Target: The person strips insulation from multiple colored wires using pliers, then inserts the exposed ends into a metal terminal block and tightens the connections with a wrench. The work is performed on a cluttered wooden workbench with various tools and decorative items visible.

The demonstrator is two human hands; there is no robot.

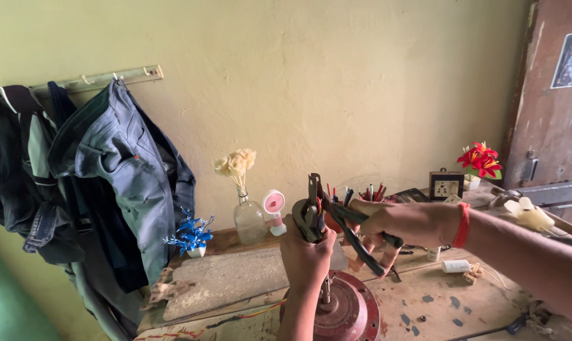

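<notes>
I see a small dark metal part (309, 218), dull and greasy-looking, standing upright and clamped inside my left hand's (306, 252) curled fingers, its top poking above them. A pair of pliers (346, 224) with dark handles is wrapped in my right hand's (387, 230) fingers; the handles splay open below those fingers, and the nose reaches leftward, touching the metal part just above my left fingertips. Whether the nose bites the part, I cannot tell.

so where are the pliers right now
In the head view, the pliers are centre frame, gripped by the right hand, jaws meeting the part held by the left hand, above the red motor housing.
</notes>
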